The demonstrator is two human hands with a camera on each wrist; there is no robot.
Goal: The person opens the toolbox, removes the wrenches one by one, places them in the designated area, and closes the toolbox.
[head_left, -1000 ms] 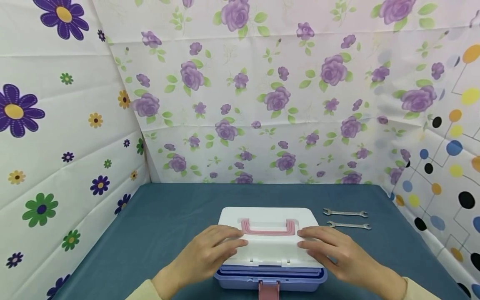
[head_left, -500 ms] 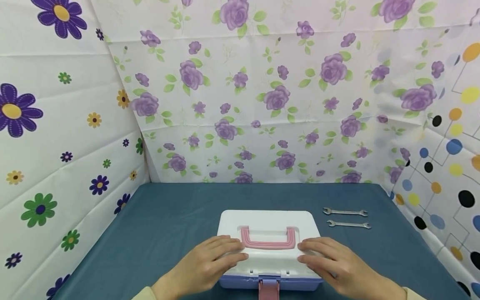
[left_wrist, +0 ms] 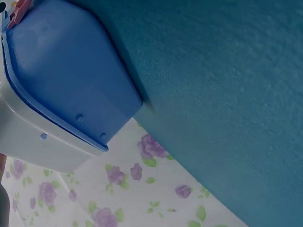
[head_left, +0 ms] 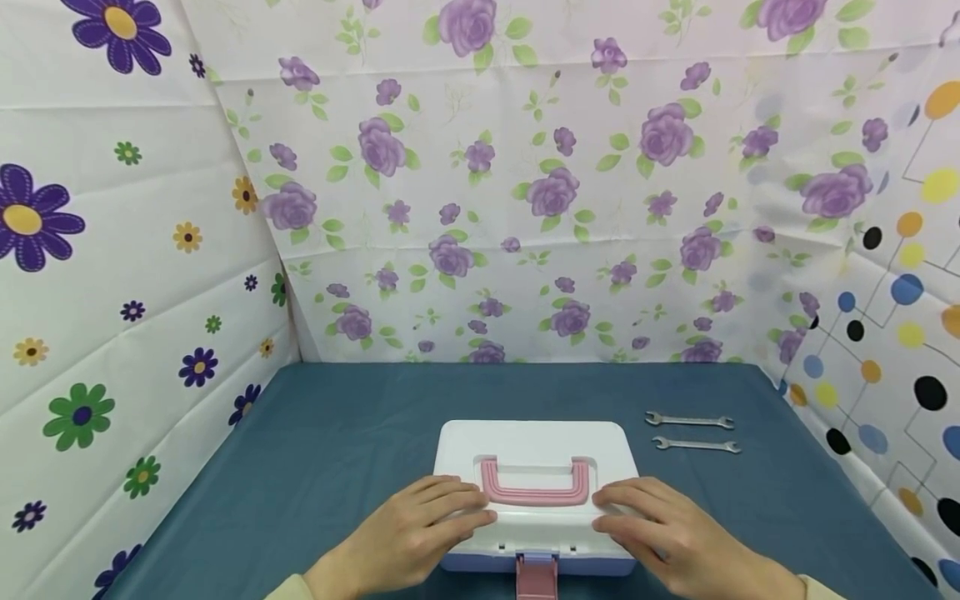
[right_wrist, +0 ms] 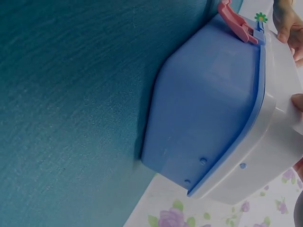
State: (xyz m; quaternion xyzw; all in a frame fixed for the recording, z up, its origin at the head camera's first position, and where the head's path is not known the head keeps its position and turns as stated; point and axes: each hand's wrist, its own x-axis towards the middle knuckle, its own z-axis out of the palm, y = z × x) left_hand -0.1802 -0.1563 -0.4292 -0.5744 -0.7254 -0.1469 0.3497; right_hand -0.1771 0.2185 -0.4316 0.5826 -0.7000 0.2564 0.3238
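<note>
A plastic toolbox stands at the front of the table, its white lid (head_left: 536,442) down on the blue-violet base (head_left: 600,567). The pink carrying handle (head_left: 536,497) lies flat on top. At the front the pink latch (head_left: 536,577) hangs down, unfastened; in the right wrist view this latch (right_wrist: 236,21) sticks out from the base. My left hand (head_left: 416,529) rests on the lid's left side with its fingers extended. On the right side, my right hand (head_left: 667,529) touches the lid in the same way. Both wrist views show lid and base meeting along the rim.
Two open-ended wrenches, an upper one (head_left: 690,421) and a lower one (head_left: 697,446), lie right of the toolbox. The table has a dark blue-green cloth (head_left: 360,417). Patterned curtains (head_left: 450,167) rise at the back and both sides.
Both hands have moved down toward the front with the lid. The gap that showed the base's inner edge at the front is now shut. The wrenches have stayed in place.
</note>
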